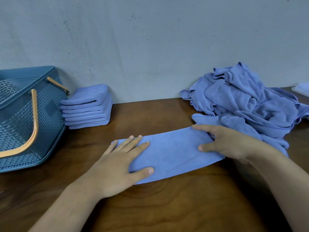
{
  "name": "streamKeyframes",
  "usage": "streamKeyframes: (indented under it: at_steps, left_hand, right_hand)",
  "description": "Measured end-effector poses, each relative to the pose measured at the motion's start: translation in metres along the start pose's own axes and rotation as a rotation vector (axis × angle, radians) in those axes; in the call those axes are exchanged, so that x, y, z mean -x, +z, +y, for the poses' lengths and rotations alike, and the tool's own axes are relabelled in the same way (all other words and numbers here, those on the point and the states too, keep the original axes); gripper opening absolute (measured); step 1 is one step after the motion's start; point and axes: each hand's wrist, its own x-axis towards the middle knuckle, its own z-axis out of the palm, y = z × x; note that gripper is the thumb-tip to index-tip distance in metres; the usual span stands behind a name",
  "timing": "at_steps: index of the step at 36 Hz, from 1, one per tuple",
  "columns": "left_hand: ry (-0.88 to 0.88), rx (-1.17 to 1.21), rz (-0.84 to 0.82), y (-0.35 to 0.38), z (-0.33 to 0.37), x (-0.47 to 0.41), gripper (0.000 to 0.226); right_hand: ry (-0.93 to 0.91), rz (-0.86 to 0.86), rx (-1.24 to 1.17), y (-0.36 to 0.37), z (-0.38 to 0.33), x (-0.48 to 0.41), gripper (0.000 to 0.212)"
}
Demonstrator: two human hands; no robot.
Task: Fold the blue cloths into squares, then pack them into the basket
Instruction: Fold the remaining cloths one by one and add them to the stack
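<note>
While the left hand (117, 166) lies flat with straight fingers on the left end of a blue cloth (172, 153), the right hand (229, 141) holds the cloth's right end. Its thumb and forefinger are spread over the top, and its other fingers curl in at the fabric's edge. The hands are apart, one at each end. The cloth is a long, narrow folded strip lying flat across the middle of the brown wooden surface (167, 206), slanting up toward the right.

Behind the right hand, a rumpled pile of loose blue cloths (247, 101) is heaped against the grey wall (150, 47), its lower edge touching the strip's right end. At far left stands a dark blue perforated plastic basket (50, 118) with tan handles (34, 124). Just beside the basket, against the wall, sits a neat stack of folded blue cloths (88, 108). A pale object (301, 88) shows at the right edge, too cut off to identify.
</note>
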Motion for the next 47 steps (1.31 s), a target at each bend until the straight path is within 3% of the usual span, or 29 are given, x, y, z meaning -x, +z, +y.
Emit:
streamKeyframes:
  at_steps: [10,15,22,27,37,43,47]
  left_hand:
    - [-0.003,0.142,0.069,-0.007,-0.038,0.033,0.079]
    - [-0.053,0.19,0.102,-0.013,-0.051,0.041,0.091]
    - [-0.107,0.235,0.085,-0.009,-0.049,0.037,0.089]
    - [-0.105,0.276,0.081,-0.007,-0.049,0.034,0.096]
    - [-0.076,0.275,0.11,-0.009,-0.054,0.032,0.097]
    - [-0.096,0.332,0.142,-0.009,-0.057,0.036,0.107]
    - [-0.107,0.355,0.123,-0.011,-0.06,0.037,0.096]
  right_hand:
    - [-0.064,-0.037,-0.091,-0.002,-0.017,0.018,0.061]
    - [-0.04,-0.076,0.035,-0.004,-0.025,0.026,0.087]
    - [-0.012,0.034,0.163,0.015,-0.04,0.036,0.094]
    - [-0.079,0.087,0.148,0.022,-0.084,0.037,0.076]
    - [-0.151,0.002,0.213,0.08,-0.164,0.016,0.05]
    - [-0.121,-0.027,0.109,0.134,-0.164,-0.004,0.068]
    - [-0.119,-0.008,0.061,0.15,-0.15,-0.006,0.07]
